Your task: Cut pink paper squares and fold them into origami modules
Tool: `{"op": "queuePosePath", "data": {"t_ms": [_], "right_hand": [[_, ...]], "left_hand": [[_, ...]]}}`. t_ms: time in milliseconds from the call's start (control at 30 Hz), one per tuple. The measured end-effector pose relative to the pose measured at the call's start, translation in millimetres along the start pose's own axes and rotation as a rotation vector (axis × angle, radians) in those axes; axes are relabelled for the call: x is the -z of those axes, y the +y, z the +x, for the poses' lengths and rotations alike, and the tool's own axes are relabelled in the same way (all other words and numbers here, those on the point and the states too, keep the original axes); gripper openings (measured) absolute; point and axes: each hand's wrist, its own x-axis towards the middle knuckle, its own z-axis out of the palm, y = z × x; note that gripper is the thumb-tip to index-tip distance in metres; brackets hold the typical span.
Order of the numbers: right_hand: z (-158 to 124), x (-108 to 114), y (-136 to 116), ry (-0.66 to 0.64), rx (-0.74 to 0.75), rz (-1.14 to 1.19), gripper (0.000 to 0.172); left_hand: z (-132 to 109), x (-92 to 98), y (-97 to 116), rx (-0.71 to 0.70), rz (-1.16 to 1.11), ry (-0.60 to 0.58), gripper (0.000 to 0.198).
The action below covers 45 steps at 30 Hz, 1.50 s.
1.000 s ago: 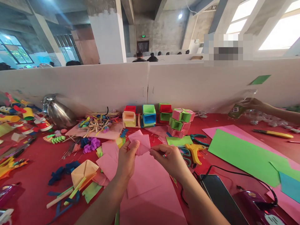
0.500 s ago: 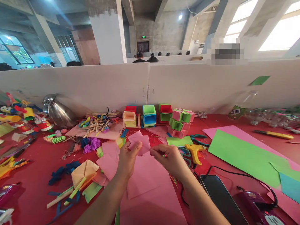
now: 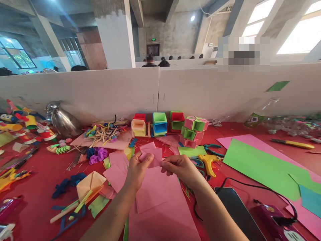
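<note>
A small folded piece of pink paper [image 3: 155,156] is held up in front of me, above larger pink sheets [image 3: 163,214] on the red table. My left hand [image 3: 139,169] grips it from the left, thumb pressed flat on its face. With thumb and forefinger, my right hand [image 3: 177,166] pinches its lower right corner. Beyond my hands stand folded paper boxes in blue and green [image 3: 159,127], and a pink and green stack of boxes [image 3: 192,134].
Right of my hands lie a yellow glue gun [image 3: 209,164], pliers [image 3: 213,149], a phone [image 3: 238,211] with a black cable, and a green sheet [image 3: 260,167]. To the left are a steel jug [image 3: 65,120], wooden sticks [image 3: 107,130] and paper scraps. A white partition [image 3: 100,90] closes off the back.
The folded pink paper has turned slightly and shifted a little right and down. My left thumb moved right with it, and the right hand's fingers have shifted at its corner.
</note>
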Motion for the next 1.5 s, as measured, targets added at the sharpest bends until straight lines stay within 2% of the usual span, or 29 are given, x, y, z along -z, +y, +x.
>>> {"op": "queuePosePath", "data": {"t_ms": [200,300,433,533,633,767,867,933,1000,1100,1167,1233,1300,1400,1500], "right_hand": [[1.6,-7.0,3.7,0.130,0.057,-0.083,0.023],[0.2,-8.2,2.6,0.137,0.051,-0.125,0.022],[-1.9,-5.2,-2.5,0.046,0.090,-0.124,0.020],[-1.8,-4.3,-2.5,0.135,0.127,-0.120,0.020],[-1.4,-4.5,1.3,0.195,0.107,-0.104,0.027],[-4.7,-3.9,6.8,0.104,0.043,-0.057,0.028],[-12.0,-7.3,13.2,0.018,0.049,-0.073,0.033],[-19.5,-13.2,20.4,0.048,0.091,-0.134,0.033],[-28.7,-21.3,31.0,0.106,0.171,-0.219,0.025],[-43.3,-33.3,53.9,0.184,0.480,-0.396,0.017],[-52.8,-39.2,72.3,0.191,0.676,-0.575,0.019],[-62.6,-42.5,89.3,0.118,0.707,-0.757,0.020],[-72.8,-43.2,101.6,-0.006,0.655,-0.848,0.021],[-86.5,-40.1,109.6,-0.161,0.542,-0.781,0.029],[-92.9,-36.6,111.6,-0.159,0.473,-0.694,0.035]], "left_hand": [[2.7,0.5,-4.6,-0.044,-0.128,-0.100,0.027],[4.6,2.3,-8.6,-0.089,-0.156,-0.075,0.027],[3.4,5.0,-6.0,-0.125,-0.020,-0.053,0.026],[-1.0,4.3,-2.6,-0.146,0.105,-0.120,0.029],[-6.0,5.1,-2.8,-0.153,0.153,-0.185,0.027],[-13.2,15.3,-7.3,-0.125,0.240,-0.219,0.023],[-21.9,25.6,-13.5,-0.095,0.362,-0.231,0.026],[-29.7,30.4,-19.3,-0.089,0.418,-0.255,0.024],[-38.1,33.9,-26.5,-0.128,0.448,-0.279,0.018],[-50.2,39.2,-41.4,-0.382,0.556,-0.322,0.031],[-57.8,44.3,-54.8,-0.584,0.693,-0.392,0.025],[-65.2,50.5,-69.7,-0.678,0.819,-0.487,0.021],[-71.9,57.0,-83.7,-0.673,0.905,-0.585,0.027],[-79.3,65.0,-97.2,-0.617,0.963,-0.691,0.039],[-82.0,68.1,-100.4,-0.569,0.952,-0.683,0.027]]}}
